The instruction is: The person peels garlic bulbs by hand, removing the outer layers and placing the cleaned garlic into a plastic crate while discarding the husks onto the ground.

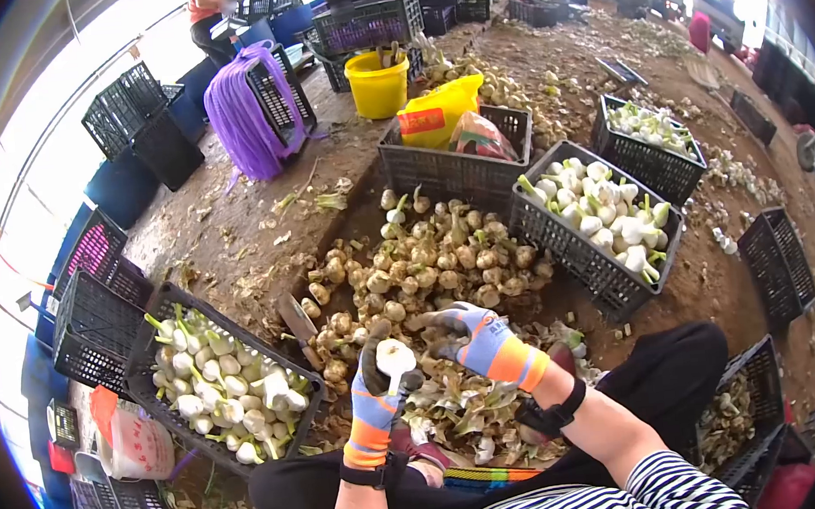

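In the head view, my gloved left hand (pixel 376 391) is closed around a peeled white garlic bulb (pixel 395 358), with its short stem pointing down. My gloved right hand (pixel 479 337) is to the right of the bulb, apart from it. Its dark-coated fingers curve with a gap between them, and I see nothing clearly held there. Beyond both hands lies a heap of unpeeled brownish garlic bulbs (pixel 446 261). Loose garlic skins (pixel 467 403) cover the ground beneath my hands. A flat-bladed knife (pixel 296 317) rests at the heap's left edge.
Black crates of white garlic stand left (pixel 309 396) and right (pixel 611 282). Behind the heap, another crate (pixel 449 173) holds a yellow bag (pixel 443 116). A yellow bucket (pixel 378 85) and purple strapping (pixel 248 114) stand farther back. Another person (pixel 207 21) is at the far left.
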Demonstrator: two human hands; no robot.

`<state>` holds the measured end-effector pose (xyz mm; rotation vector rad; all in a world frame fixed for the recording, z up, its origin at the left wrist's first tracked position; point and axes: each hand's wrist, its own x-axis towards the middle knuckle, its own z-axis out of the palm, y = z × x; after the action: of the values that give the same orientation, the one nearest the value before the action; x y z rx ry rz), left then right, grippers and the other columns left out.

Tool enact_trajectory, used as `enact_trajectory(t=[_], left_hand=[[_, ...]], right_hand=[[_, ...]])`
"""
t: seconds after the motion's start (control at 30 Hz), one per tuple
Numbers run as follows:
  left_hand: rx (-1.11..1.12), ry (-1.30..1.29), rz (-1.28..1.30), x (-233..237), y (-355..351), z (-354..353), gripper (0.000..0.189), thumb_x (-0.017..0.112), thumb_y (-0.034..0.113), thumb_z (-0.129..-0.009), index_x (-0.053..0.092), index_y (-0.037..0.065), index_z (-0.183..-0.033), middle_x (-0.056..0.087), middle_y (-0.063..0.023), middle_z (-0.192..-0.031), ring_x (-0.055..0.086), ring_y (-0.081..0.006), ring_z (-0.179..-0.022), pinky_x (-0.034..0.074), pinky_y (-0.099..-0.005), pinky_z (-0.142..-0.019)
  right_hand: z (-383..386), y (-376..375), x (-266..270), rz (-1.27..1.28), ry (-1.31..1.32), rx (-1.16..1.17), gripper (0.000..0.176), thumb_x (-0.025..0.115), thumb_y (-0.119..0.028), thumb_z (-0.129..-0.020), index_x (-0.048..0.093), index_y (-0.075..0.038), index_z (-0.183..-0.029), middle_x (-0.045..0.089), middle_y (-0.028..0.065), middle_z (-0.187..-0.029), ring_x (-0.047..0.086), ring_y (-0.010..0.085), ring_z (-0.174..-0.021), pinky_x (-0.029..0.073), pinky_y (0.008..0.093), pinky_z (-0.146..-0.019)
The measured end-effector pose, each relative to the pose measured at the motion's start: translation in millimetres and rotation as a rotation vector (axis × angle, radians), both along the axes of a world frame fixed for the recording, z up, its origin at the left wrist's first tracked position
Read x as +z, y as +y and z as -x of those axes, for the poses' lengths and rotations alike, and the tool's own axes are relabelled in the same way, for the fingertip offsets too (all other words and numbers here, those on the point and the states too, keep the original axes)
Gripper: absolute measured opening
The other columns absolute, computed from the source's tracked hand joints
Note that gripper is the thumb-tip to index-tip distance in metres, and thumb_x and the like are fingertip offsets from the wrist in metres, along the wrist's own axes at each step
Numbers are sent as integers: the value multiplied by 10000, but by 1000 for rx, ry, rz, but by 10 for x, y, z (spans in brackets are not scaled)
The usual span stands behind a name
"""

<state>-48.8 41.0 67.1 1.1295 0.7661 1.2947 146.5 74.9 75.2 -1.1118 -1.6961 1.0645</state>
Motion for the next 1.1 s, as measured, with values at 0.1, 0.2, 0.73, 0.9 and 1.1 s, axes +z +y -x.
enact_trajectory(t=[0.1,0.2,0.73,0.9,1.1], left_hand=[[24,39,-6,-26,18,-73,659,606,-75,-802,326,23,-1391,518,-75,-1181,542,-130,-1008,489,-270,-846],[66,281,-53,-12,-19,-63,727,625,-118,-735,324,-14,-1388,492,-95,-1271,521,-139,-1081,436,-246,-917],[307,66,-2,-147,8,-78,559,717,-6,-764,480,-33,-1270,577,-89,-1182,555,-150,-1038,456,-281,-885],[196,-113,77,144,-97,-35,515,676,94,-839,470,-31,-1294,600,-107,-1145,591,-171,-1002,481,-296,-882],[220,-95,21,-22,-1,-6,540,672,90,-841,438,-23,-1315,575,-120,-1186,588,-191,-1028,497,-326,-896]], right_hand=[[134,-115,454,-154,-108,53,305,693,-72,-721,667,-61,-1025,625,122,-957,632,272,-863,504,328,-750],[186,-99,540,-324,-533,81,260,663,-117,-691,682,-90,-949,617,100,-878,616,312,-773,513,355,-670],[279,-65,342,-294,-317,-25,248,653,-101,-702,551,-8,-909,533,181,-879,554,378,-814,446,417,-678],[164,119,214,-343,-404,-242,195,647,-80,-691,557,-28,-857,546,156,-867,558,358,-797,459,416,-682],[88,69,180,-111,-232,-56,316,693,-149,-796,614,-38,-1082,598,137,-989,612,263,-859,492,338,-742]])
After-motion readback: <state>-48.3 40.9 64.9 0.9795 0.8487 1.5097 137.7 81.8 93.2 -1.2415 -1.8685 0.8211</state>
